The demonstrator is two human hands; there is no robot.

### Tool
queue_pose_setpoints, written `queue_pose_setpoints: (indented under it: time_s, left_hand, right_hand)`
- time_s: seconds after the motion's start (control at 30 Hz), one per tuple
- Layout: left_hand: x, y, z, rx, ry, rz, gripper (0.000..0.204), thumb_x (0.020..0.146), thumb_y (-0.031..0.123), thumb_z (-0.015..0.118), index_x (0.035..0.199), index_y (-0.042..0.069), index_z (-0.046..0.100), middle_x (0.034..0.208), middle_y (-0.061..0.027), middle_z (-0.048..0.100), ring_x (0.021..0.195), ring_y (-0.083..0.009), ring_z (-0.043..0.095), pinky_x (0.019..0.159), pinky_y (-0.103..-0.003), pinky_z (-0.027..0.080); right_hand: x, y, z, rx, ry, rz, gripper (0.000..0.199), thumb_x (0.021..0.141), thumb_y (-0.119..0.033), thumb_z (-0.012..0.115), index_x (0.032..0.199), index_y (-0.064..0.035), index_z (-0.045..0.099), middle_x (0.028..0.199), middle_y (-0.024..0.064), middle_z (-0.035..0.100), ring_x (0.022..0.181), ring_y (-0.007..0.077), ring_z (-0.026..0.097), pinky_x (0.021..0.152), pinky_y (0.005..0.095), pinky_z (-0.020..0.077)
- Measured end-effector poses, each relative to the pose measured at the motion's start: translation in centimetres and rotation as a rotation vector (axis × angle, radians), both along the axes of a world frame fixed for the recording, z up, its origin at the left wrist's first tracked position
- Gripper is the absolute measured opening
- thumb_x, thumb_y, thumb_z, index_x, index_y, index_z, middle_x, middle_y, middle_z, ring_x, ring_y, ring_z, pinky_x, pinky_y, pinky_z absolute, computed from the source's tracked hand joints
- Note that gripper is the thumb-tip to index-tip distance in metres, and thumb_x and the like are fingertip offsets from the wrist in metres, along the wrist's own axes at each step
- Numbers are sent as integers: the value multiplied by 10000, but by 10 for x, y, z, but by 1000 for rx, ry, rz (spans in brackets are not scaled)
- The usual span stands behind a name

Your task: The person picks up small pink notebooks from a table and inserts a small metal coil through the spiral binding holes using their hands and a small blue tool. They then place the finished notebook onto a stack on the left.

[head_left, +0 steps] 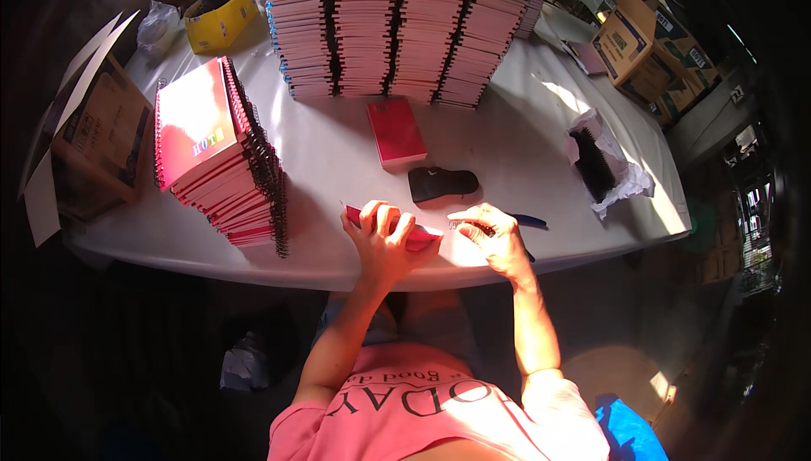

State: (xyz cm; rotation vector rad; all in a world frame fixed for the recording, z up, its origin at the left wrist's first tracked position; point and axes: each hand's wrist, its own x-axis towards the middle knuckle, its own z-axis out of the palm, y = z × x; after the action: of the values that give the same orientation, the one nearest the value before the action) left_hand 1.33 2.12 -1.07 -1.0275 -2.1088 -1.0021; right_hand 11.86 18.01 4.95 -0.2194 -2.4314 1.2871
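Broadly, one white tabletop (338, 157) carries four tall notebook stacks (397, 30) at its far edge, one leaning red spiral-bound stack (220, 152) left. At its near edge, the left hand (384, 241) grips one red notebook (418, 237); the right hand (498, 237) pinches its spiral wire (460, 224).

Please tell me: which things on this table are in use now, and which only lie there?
In use: left hand gripping red notebook; right hand pinching wire spiral.

Lying about: single red notebook, black tool, leaning notebook stack, yellow box.
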Motion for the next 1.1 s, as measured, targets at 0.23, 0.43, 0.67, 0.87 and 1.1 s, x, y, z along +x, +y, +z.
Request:
queue_pose_setpoints:
  time_s: [0.23, 0.43, 0.67, 0.87, 1.1]
  left_hand:
    - [1, 0, 3, -32, 51, 24, 439, 564, 437, 786, 839, 144, 610, 936, -45, 527, 1033, -277, 475, 898, -544, 282]
    - [-1, -2, -1, -41, 39, 21, 471, 577, 482, 772, 871, 142, 631, 930, -44, 532, 1020, -270, 462, 885, -568, 276]
    - [-7, -7, 1, -70, 12, -35, 532, 624, 577, 710, 910, 132, 660, 916, -31, 543, 1012, -243, 460, 856, -543, 288]
    - [-8, -9, -3, -87, -12, -45, 511, 649, 563, 709, 918, 130, 664, 928, -28, 541, 1019, -245, 455, 871, -518, 297]
    - [-10, -13, 9, 19, -53, -131, 513, 618, 517, 766, 884, 101, 625, 1046, -93, 499, 1031, -290, 441, 887, -474, 312]
  right_hand:
    - [-2, -13, -11, -15, 52, -48, 197, 759, -63, 727, 955, -59, 707, 842, 55, 612, 756, 137, 588, 644, 284, 487]
    - [-1, -15, -6, -276, 28, 50, 146, 806, -65, 694, 949, -36, 702, 849, 42, 616, 788, 101, 607, 656, 243, 501]
    - [1, -18, 21, -271, -251, -3, 359, 869, -195, 648, 1204, -92, 571, 780, 67, 636, 606, 101, 566, 592, 241, 469]
    - [1, -9, 6, -7, -162, 146, 274, 864, -125, 631, 1131, -66, 614, 791, 63, 644, 631, 102, 568, 573, 263, 469]
    - [-44, 44, -12, 481, -31, 101, 357, 824, -52, 523, 1178, -88, 557, 1057, 87, 604, 948, 263, 581, 876, 333, 454]
